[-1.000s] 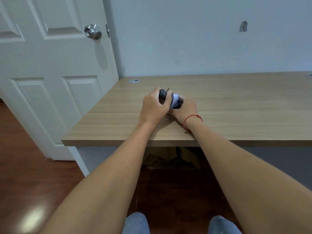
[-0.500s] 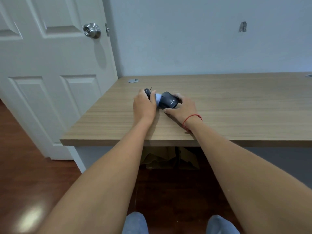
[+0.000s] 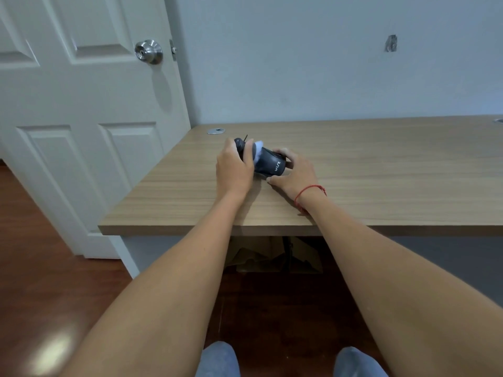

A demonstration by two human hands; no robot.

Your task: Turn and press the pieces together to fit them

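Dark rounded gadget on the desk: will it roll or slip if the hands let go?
The gadget lies on its side and looks rounded, so it may well roll on the flat desk. Its shell looks smooth, probably a bit slippery. The left hand grips one end and the right hand steadies the other.

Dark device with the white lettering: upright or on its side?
On its side. The dark device lies lengthwise on the desk, left hand gripping one end, right hand holding the other.

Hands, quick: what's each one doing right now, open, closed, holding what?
Left hand: closed, gripping the left end of the dark device lying on the desk.
Right hand: fingers curled round the device's right end.
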